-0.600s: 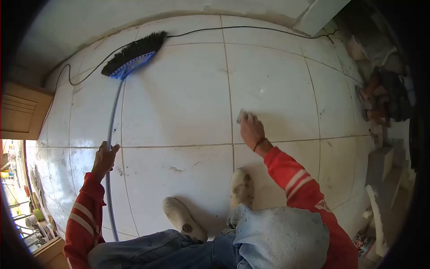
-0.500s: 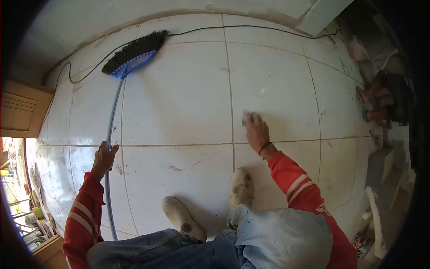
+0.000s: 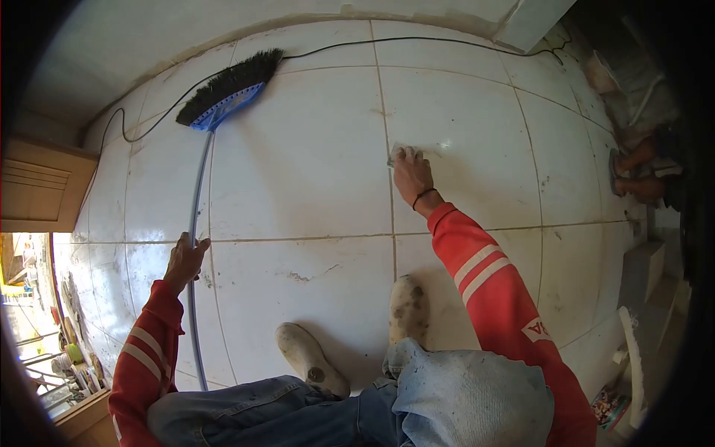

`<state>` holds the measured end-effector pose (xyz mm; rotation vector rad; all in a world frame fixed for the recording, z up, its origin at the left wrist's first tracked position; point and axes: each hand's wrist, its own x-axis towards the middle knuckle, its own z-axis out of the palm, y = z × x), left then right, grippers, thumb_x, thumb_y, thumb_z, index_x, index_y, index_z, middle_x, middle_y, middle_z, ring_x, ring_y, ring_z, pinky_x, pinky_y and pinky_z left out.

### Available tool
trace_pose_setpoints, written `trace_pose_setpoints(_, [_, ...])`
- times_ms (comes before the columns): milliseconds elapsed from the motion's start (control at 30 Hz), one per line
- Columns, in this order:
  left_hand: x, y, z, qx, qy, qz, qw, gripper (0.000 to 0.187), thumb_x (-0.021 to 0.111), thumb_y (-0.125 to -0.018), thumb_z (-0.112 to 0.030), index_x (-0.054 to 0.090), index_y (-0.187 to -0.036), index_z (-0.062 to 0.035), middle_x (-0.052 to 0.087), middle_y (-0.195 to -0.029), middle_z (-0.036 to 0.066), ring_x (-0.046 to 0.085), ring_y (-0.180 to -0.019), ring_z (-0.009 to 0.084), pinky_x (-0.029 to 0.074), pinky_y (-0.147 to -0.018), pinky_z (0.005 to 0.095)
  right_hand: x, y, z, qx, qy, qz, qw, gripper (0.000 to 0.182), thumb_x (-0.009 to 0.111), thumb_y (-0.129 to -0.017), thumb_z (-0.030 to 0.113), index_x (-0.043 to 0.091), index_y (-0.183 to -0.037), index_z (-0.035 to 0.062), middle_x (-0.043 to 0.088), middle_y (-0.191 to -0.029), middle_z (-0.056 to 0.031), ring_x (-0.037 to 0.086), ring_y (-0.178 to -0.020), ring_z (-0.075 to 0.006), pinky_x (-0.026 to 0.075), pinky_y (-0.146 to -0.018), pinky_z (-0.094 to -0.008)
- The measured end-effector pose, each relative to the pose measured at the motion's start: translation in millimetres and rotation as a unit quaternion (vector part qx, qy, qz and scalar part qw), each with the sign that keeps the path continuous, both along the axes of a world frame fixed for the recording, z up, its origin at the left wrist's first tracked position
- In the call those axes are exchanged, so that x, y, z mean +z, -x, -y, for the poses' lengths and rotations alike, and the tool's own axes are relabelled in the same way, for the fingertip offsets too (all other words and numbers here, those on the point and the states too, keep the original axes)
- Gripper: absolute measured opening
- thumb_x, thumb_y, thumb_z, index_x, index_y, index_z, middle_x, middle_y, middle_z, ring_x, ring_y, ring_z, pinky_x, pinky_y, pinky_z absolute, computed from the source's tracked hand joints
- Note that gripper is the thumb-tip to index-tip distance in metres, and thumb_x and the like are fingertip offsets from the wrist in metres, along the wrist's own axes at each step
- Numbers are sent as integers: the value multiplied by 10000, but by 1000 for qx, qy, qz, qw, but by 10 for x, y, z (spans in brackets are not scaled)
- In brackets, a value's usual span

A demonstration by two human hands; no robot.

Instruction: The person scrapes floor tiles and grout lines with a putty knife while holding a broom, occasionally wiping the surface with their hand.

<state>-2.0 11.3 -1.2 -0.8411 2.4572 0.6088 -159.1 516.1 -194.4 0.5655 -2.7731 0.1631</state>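
My left hand is wrapped around the grey handle of a broom. The broom's blue base and dark bristles lie on the floor toward the wall. Further right, my right hand reaches down to the white tiled floor, fingers bent over a small, flat, pale piece. That piece rests at the grout line between two tiles, mostly hidden under the fingers; I cannot tell its kind.
A dark cable runs along the wall's foot. My stained pale boots stand close below. At the right edge are another person's legs and pale blocks. A wooden panel stands at the left.
My right hand has slid forward and slightly left with the pale piece, up to the grout line. The left hand still grips the broom, and the view has shifted slightly.
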Motion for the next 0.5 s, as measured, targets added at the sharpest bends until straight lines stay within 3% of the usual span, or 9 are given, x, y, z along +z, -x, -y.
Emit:
trace_pose_setpoints(67, [14, 0, 6, 0, 2, -4, 1000, 509, 649, -1034, -452, 533, -1122, 36, 653, -827, 182, 668, -623, 261, 573, -517, 414, 156, -83, 251, -31, -106, 127, 986, 292, 644, -940, 135, 670, -1175, -35, 678, -1087, -194, 693, -975, -368, 602, -777, -453])
trace_pose_setpoints(167, [0, -50, 27, -9, 5, -6, 1000, 539, 643, -1033, -469, 531, -1147, 47, 664, -838, 194, 682, -644, 271, 584, -522, 418, 115, 19, 260, -10, -131, 44, 990, 280, 635, -946, 122, 678, -1173, -37, 687, -1099, -178, 694, -1006, -367, 609, -793, -462])
trace_pose_setpoints(200, [-17, -60, 27, -8, 9, -4, 1000, 553, 643, -1032, -472, 530, -1162, 53, 670, -847, 203, 689, -655, 273, 590, -525, 421, -66, 221, 171, -2, -90, -31, 995, 271, 629, -951, 127, 677, -1163, -36, 685, -1105, -184, 689, -1029, -373, 611, -798, -465])
trace_pose_setpoints(233, [-34, -67, 20, -8, 14, -1, 1000, 566, 643, -1030, -475, 529, -1177, 60, 677, -857, 211, 696, -666, 276, 596, -528, 424, -102, 437, 144, -1, -90, -31, 995, 271, 629, -951, 127, 677, -1163, -36, 685, -1105, -184, 689, -1029, -373, 611, -798, -465])
trace_pose_setpoints(333, [-26, -69, -25, -5, 10, 7, 1000, 578, 645, -1027, -471, 523, -1194, 69, 684, -878, 223, 704, -682, 285, 599, -520, 421, -58, 645, 168, -48, -15, 50, 998, 251, 624, -946, 132, 669, -1130, -33, 665, -1162, -203, 666, -1088, -377, 602, -843, -469])
trace_pose_setpoints(367, [-15, -60, -38, -5, 8, 6, 1000, 578, 645, -1027, -471, 523, -1194, 69, 684, -878, 223, 704, -682, 285, 599, -520, 421, -40, 518, 193, -48, -17, 49, 998, 251, 624, -946, 132, 669, -1130, -33, 665, -1162, -203, 666, -1088, -377, 602, -843, -469])
trace_pose_setpoints(433, [-2, -62, -37, -6, 0, 5, 1000, 584, 641, -1029, -465, 511, -1208, 75, 686, -883, 225, 704, -679, 302, 603, -514, 424, 100, -30, 291, -46, -126, 52, 990, 266, 624, -941, 137, 667, -1136, -39, 654, -1186, -202, 649, -1128, -390, 594, -858, -486])
trace_pose_setpoints(500, [-13, -63, -13, -7, 3, 0, 1000, 589, 640, -1029, -467, 506, -1211, 77, 688, -912, 236, 708, -690, 311, 612, -521, 428, 92, -688, 286, 16, -121, -1, 993, 278, 623, -940, 139, 660, -1142, -49, 635, -1223, -211, 628, -1178, -406, 584, -856, -505])
